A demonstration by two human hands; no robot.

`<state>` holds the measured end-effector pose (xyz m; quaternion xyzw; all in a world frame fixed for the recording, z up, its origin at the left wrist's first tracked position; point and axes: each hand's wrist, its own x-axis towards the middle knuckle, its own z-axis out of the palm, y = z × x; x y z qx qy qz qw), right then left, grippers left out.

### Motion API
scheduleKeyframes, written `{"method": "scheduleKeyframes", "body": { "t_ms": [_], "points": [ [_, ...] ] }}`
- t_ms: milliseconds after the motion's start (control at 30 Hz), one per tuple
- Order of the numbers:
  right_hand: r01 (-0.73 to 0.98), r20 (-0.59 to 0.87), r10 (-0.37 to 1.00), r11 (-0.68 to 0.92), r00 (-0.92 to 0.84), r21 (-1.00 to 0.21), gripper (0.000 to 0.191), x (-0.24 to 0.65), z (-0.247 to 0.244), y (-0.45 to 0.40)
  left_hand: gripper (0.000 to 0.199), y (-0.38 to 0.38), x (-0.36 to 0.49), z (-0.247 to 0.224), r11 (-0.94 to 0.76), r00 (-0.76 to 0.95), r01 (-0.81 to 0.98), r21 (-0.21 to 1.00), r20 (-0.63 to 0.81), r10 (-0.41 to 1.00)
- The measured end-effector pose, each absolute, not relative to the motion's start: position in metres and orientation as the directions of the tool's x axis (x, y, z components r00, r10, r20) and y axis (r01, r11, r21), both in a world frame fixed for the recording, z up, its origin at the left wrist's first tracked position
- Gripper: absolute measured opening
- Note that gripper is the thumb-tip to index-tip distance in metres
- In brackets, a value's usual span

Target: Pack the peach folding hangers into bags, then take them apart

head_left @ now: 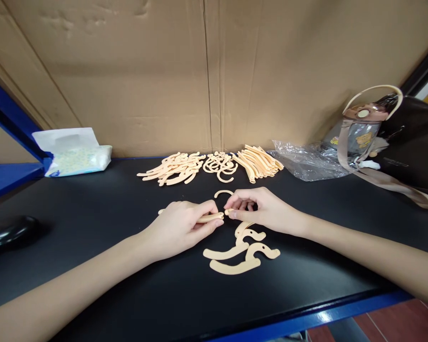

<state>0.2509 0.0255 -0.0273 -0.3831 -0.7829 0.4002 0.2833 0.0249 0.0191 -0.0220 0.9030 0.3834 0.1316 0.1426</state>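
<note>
My left hand (pixel 183 225) is closed around a long beige plastic piece (pixel 210 218), whose holed end points right. Close to that end, my right hand (pixel 258 209) pinches a small beige piece (pixel 228 212), mostly hidden by the fingers. A narrow gap separates the two pieces. Behind the fingertips lies a thin curved piece (pixel 222 193). Below the hands, assembled curved beige pieces (pixel 235 267) rest on the black table, partly overlapping. Farther back are a pile of wavy pieces (pixel 180 167), a pile of small hooked pieces (pixel 219 165) and a pile of long pieces (pixel 258 163).
A tissue pack (pixel 79 159) stands at the back left, and a black rounded object (pixel 10 230) at the left edge. Clear plastic wrap (pixel 310 164), a strapped bottle (pixel 365 130) and a dark bag (pixel 413 147) occupy the back right. Cardboard (pixel 146 80) walls the rear.
</note>
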Motion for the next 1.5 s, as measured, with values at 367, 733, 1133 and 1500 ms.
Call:
{"method": "scheduleKeyframes", "body": {
  "t_ms": [367,733,1133,1500],
  "points": [
    [0.374,0.131,0.826,0.382,-0.549,-0.845,0.016,0.2508,-0.0270,0.0232,0.021,0.0186,0.0241,-0.0214,-0.666,0.668,0.657,0.353,0.135,0.731],
    [0.362,0.136,0.820,0.385,-0.555,-0.849,0.018,0.2512,-0.0277,0.0252,0.010,0.0163,0.0247,-0.0180,-0.671,0.685,0.655,0.349,0.101,0.721],
    [0.313,0.108,0.812,0.340,-0.574,-0.887,0.023,0.2506,-0.0254,0.0253,0.016,0.0164,0.0253,-0.0173,-0.695,0.697,0.631,0.345,0.141,0.703],
    [0.312,0.092,0.820,0.315,-0.565,-0.896,0.024,0.2515,-0.0251,0.0247,0.016,0.0163,0.0243,-0.0191,-0.700,0.698,0.630,0.337,0.149,0.700]
  ]
}}
